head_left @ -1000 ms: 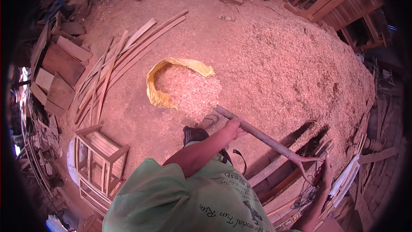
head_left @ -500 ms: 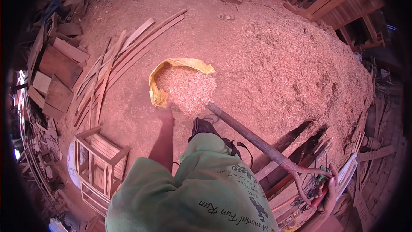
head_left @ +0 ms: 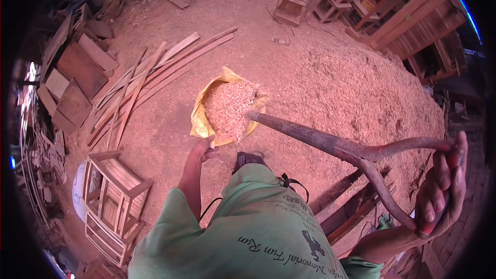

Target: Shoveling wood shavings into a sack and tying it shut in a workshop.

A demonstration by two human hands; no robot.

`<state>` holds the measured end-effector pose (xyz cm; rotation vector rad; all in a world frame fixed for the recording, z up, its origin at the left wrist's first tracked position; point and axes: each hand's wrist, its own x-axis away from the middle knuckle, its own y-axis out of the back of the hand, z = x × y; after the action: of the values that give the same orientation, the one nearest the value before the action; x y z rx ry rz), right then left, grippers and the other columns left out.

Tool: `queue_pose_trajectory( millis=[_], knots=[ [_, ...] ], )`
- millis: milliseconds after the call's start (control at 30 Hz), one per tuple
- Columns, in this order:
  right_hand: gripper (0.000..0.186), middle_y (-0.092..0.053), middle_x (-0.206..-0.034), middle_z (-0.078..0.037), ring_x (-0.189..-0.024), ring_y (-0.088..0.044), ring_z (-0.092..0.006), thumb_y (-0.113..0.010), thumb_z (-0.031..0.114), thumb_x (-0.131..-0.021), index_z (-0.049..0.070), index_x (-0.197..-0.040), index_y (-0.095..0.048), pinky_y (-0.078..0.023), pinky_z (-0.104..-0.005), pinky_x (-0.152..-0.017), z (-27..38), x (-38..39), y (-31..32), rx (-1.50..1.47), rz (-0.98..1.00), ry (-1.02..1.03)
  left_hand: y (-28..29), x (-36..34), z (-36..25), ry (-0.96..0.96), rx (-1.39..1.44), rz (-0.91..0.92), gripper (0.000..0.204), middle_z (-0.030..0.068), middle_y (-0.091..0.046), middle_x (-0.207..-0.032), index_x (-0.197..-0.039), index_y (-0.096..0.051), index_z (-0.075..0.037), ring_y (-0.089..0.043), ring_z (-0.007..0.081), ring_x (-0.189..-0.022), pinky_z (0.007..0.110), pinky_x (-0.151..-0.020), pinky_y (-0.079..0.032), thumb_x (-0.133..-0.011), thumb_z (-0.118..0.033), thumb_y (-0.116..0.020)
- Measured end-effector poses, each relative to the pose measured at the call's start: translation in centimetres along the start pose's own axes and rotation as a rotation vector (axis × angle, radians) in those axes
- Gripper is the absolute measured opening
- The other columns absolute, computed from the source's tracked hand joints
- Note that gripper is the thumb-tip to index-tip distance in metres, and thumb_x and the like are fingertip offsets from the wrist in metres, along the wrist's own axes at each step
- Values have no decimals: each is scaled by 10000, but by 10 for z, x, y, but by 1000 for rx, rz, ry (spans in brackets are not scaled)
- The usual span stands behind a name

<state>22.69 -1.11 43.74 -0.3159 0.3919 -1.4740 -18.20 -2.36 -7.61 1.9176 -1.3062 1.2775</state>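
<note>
A yellow sack (head_left: 199,120) stands on the floor ahead of me, its mouth spread around a heap of wood shavings (head_left: 230,106). At its near left rim, my left hand (head_left: 205,148) is closed on the sack's edge. My right hand (head_left: 443,188) wraps the red grip of a shovel (head_left: 310,137), out at the right with the handle raised. The shaft slants down to the left into the sack's mouth. Shavings hide most of the shovel's blade.
A broad mound of shavings (head_left: 356,88) spreads to the right. Long wood strips (head_left: 142,85) and stacked boards (head_left: 77,72) lie at the left. A wooden chair frame (head_left: 113,201) is at the near left; wooden furniture (head_left: 413,20) stands at the far right.
The shovel's handle and my right hand have risen, and the blade end is now over the sack with shavings. My left hand has gone from beside the sack to gripping its rim.
</note>
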Motion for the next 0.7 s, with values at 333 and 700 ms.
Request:
queue_pose_trajectory(
  millis=[333,700],
  knots=[
    [639,-508,-759,-118,-426,-454,-105,-605,295,-839,-90,-1275,-340,-353,-200,-347,-18,14,-52,753,396,397,32,27,2,-85,183,-81,357,134,-582,-815,-1128,-485,-27,-641,282,-622,372,-480,-553,-913,-295,-583],
    [539,-513,-654,-61,-497,-478,-175,-642,-12,-659,4,-1193,-573,-380,-323,-418,22,128,6,1355,923,275,-177,79,-28,111,768,142,419,163,-567,-827,-1073,-487,-14,-565,244,-561,382,-519,-518,-898,-383,-583]
  ],
)
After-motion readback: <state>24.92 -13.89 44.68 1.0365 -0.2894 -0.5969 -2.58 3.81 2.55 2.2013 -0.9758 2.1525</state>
